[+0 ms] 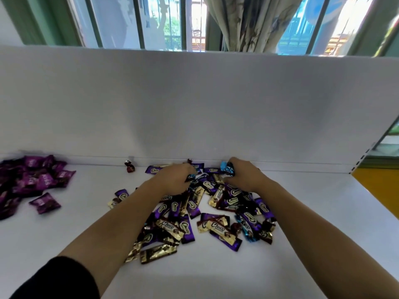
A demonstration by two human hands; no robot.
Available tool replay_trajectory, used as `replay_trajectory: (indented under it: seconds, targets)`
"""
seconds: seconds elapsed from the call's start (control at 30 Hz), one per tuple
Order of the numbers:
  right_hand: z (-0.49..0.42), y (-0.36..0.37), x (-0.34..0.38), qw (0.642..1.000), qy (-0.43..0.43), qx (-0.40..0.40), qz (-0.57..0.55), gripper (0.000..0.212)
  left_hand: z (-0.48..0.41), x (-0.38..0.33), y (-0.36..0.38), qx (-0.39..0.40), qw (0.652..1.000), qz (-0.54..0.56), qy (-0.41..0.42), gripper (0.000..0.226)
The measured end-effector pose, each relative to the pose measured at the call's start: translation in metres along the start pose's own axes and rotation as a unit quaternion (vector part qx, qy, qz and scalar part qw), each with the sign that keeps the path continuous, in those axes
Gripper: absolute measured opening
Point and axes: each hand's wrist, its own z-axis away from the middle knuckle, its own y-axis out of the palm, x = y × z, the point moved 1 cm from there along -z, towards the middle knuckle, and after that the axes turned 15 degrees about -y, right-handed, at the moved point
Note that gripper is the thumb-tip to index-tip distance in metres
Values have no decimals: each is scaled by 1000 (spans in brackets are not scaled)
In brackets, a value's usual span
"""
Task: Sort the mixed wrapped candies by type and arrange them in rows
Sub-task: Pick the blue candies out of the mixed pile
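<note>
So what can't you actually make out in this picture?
All in the head view:
1. Left hand: its own back hides the fingertips, so whether it grips anything is unclear.
2. Blue candies in the right hand: curled fingers cover most, count unknown.
3. Purple pile: blurred, cut off by the left edge, print unreadable.
4. Mixed pile: both forearms cover part.

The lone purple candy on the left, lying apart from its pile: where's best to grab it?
Probably pinch the purple candy across its puffed middle, from above: it lies flat on the table, apart from the others, and its crimped ends look thin.
</note>
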Motion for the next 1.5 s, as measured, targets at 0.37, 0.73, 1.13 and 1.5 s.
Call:
replay_trajectory:
  seconds: [0.37,0.73,1.13,1.5]
  targets:
    - [-1,1,-6,996,83,-24,-27,31,1,-4,5,-19,1000,-8,-22,39]
    - [-30,0,28,985,124,111,-51,39,-1,-8,-2,41,995,59,-70,31]
    - [-5,-23,8,981,142,20,-130,20,12,2,-13,-27,991,117,-57,24]
    - [24,-30,0,977,147,-40,-150,30,-1,-28,-4,28,996,40,-68,29]
